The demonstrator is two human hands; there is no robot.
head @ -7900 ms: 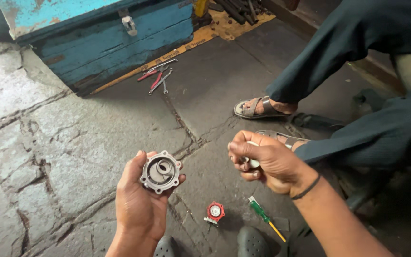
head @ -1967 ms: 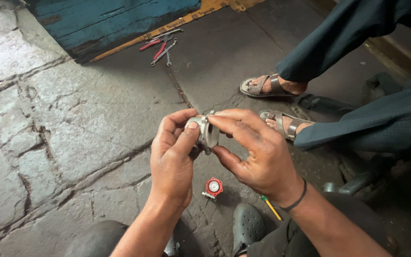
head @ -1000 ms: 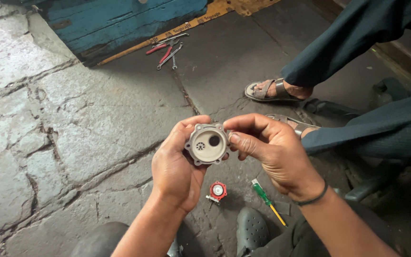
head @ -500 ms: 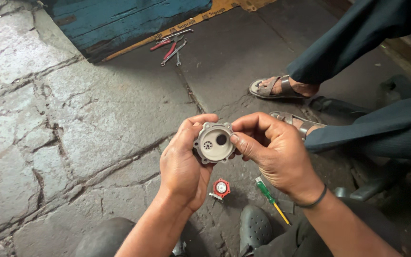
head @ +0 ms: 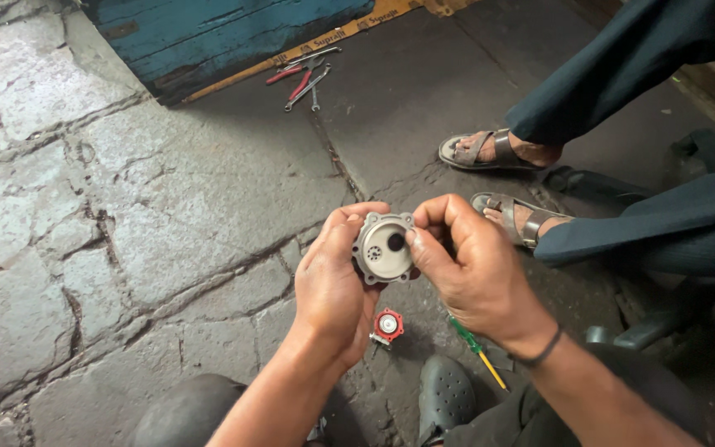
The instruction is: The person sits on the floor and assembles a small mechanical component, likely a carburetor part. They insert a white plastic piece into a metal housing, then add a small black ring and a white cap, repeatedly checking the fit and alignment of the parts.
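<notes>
Both hands on a round grey metal housing (head: 383,247), held above the stone floor (head: 126,207). Left hand (head: 337,285) curled round its left rim, right hand (head: 469,265) pinching the right rim, thumb on the face (one dark hole showing). Below: small red part (head: 388,324), green-handled screwdriver (head: 475,348). Another person's sandalled feet (head: 498,153) nearby

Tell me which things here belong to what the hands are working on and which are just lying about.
In hand:
- round grey metal housing, held between left hand and right hand

Lying about:
- small red round part on the stone floor
- green-handled screwdriver
- red-handled pliers and spanners near the blue box
</notes>
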